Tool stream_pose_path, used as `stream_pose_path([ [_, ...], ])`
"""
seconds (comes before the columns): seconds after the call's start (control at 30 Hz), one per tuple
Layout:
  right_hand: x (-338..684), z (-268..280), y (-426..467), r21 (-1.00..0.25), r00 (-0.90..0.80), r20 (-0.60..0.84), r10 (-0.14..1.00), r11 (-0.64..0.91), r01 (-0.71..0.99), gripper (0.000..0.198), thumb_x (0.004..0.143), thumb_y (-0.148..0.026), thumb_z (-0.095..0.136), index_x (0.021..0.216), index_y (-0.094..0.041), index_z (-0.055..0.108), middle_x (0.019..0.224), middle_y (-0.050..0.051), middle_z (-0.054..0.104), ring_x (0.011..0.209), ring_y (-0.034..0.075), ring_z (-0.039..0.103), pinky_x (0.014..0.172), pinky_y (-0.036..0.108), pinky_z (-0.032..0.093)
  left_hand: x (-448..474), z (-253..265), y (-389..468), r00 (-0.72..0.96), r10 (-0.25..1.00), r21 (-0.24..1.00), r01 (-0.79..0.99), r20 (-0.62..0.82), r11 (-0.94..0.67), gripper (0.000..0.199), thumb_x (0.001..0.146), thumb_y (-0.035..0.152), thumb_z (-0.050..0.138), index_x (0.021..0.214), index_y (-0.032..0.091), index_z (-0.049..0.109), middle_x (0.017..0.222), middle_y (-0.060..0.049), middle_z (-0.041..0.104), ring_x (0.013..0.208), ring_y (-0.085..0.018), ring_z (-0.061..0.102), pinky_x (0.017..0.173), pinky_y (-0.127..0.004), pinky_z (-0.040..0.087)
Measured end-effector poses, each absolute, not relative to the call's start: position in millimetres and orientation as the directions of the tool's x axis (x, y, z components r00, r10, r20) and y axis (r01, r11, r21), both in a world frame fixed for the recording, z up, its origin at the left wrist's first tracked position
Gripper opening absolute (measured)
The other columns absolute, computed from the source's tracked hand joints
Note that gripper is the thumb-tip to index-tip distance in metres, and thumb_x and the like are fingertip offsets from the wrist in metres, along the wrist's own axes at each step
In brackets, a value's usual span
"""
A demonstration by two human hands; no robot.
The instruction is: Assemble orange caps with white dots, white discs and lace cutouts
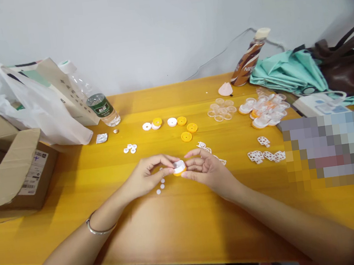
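Note:
A small round white-and-orange plastic case point(179, 168) is held up over the table between both hands. My left hand point(151, 174) pinches its left side between thumb and fingers. At the right edge of the case, my right hand point(208, 169) has its fingers curled and its thumb against the orange base. Small white discs point(158, 192) lie beneath the left hand. White cut-out plastic pieces point(202, 145) lie behind the right hand, partly hidden by it. Beyond the hands are orange rings point(186, 137) and white rings point(172, 122).
Clear rings point(221, 110) and a pile of clear-topped cases point(263, 110) lie at the right, near more cut-out pieces point(256, 157). A cardboard box point(44, 176), a plastic bag point(53, 109) and a water bottle point(102, 109) stand left. A brown drink bottle point(248, 62) stands back right.

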State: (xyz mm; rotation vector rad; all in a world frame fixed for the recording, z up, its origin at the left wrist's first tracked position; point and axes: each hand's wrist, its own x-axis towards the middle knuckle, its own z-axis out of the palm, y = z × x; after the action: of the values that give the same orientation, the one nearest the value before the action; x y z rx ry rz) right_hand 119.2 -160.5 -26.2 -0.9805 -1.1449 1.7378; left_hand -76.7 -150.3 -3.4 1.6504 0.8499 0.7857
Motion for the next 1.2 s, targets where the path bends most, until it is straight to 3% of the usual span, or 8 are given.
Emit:
stream_pose_path([
  [0.33,118,-26,-161,-0.919,-0.402,-0.144,0.904,-0.273,-0.286,0.042,0.059,-0.018,0.075,0.088,-0.025,0.045,0.074,-0.006,0.066,0.073,0.011,0.065,0.073,0.027,0.048,-78,2,-152,0.569,0.813,0.936,0.205,0.124,-0.286,0.006,0.081,0.016,0.056,0.085,0.014,0.060,0.103,-0.009,0.062,0.098,-0.017,0.059,0.087,-0.034,0.045],
  [0.53,118,-30,-163,-0.950,-0.357,-0.031,0.934,-0.139,-0.279,0.041,0.062,-0.016,0.074,0.088,-0.026,0.044,0.081,-0.004,0.066,0.081,0.014,0.065,0.079,0.032,0.050,-77,2,-154,0.577,0.781,0.845,0.273,0.238,-0.460,0.008,0.082,0.014,0.055,0.088,0.014,0.059,0.105,-0.010,0.061,0.095,-0.016,0.059,0.084,-0.031,0.047],
  [0.63,119,-33,-167,-0.973,-0.284,0.139,0.949,0.077,-0.217,0.038,0.065,-0.014,0.071,0.091,-0.026,0.047,0.093,0.000,0.065,0.089,0.016,0.063,0.084,0.034,0.050,-79,-2,-153,0.627,0.684,0.694,0.300,0.374,-0.654,0.019,0.081,0.010,0.054,0.099,0.015,0.057,0.107,-0.010,0.060,0.100,-0.017,0.057,0.087,-0.032,0.048],
  [0.73,121,-35,-171,-0.959,-0.261,0.278,0.925,0.249,-0.138,0.032,0.070,-0.013,0.066,0.096,-0.027,0.051,0.105,0.003,0.062,0.099,0.018,0.060,0.088,0.036,0.050,-83,-6,-153,0.689,0.483,0.421,0.275,0.540,-0.864,0.031,0.081,0.005,0.053,0.111,0.014,0.053,0.110,-0.012,0.060,0.107,-0.019,0.054,0.089,-0.034,0.048],
  [0.87,119,-31,-175,-0.951,-0.274,0.300,0.914,0.267,-0.154,0.036,0.071,-0.012,0.065,0.099,-0.027,0.051,0.112,0.004,0.059,0.109,0.020,0.055,0.093,0.039,0.047,-87,-5,-156,0.765,0.299,0.102,0.295,0.571,-0.950,0.034,0.081,0.005,0.052,0.115,0.008,0.051,0.114,-0.016,0.059,0.116,-0.023,0.049,0.091,-0.036,0.050],
  [1.0,116,-31,-178,-0.934,-0.230,0.311,0.922,0.252,-0.253,0.032,0.073,-0.010,0.063,0.097,-0.028,0.051,0.106,0.001,0.061,0.108,0.018,0.057,0.093,0.039,0.048,-86,-3,-159,0.795,0.179,-0.094,0.283,0.580,-0.955,0.028,0.081,0.007,0.053,0.108,0.008,0.055,0.112,-0.013,0.061,0.115,-0.023,0.050,0.088,-0.033,0.053],
  [1.1,118,-32,-182,-0.920,-0.216,0.361,0.907,0.309,-0.240,0.034,0.074,-0.007,0.061,0.099,-0.028,0.050,0.108,0.002,0.062,0.106,0.018,0.058,0.091,0.036,0.050,-83,-7,-160,0.731,0.174,-0.049,0.273,0.659,-0.961,0.029,0.081,0.007,0.053,0.109,0.010,0.054,0.109,-0.012,0.062,0.112,-0.020,0.053,0.085,-0.030,0.054],
  [1.2,121,-33,-187,-0.885,-0.210,0.459,0.863,0.422,-0.200,0.042,0.073,-0.002,0.060,0.104,-0.029,0.051,0.111,0.002,0.062,0.105,0.017,0.059,0.090,0.033,0.050,-79,-11,-162,0.568,0.333,0.162,0.330,0.752,-0.930,0.045,0.075,0.008,0.063,0.118,0.012,0.048,0.109,-0.013,0.060,0.104,-0.018,0.057,0.083,-0.029,0.053],
])
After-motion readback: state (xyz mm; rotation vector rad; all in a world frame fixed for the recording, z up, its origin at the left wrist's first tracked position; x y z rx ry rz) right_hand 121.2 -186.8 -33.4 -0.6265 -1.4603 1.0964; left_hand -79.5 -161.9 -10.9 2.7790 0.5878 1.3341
